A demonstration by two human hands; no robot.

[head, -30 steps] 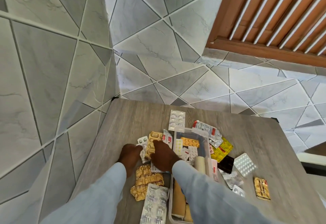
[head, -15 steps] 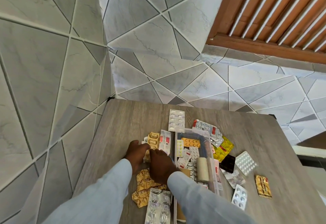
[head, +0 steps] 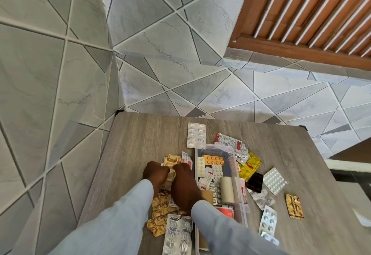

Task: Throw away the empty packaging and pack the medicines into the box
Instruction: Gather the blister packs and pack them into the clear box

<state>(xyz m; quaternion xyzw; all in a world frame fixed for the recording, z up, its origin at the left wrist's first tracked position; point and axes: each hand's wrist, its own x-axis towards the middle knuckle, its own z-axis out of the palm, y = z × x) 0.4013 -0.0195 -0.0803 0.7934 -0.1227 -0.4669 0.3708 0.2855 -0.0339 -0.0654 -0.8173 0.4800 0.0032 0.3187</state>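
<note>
A single head-worn camera looks forward and steeply down from above the near edge of the worktop (head: 140, 134), close over it. It faces the far left corner, where tiled walls (head: 50, 74) meet; wide-angle bending curves the edges.

print on blister packs (head: 230, 144) too blurred to read

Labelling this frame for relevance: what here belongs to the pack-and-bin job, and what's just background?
Job:
hands, left and right, on a gold blister strip
clear box, partly filled
loose strips, e.g. white blister pack, yellow strip
crumpled gold foil

Background:
table
tiled wall
slatted wooden panel
</note>
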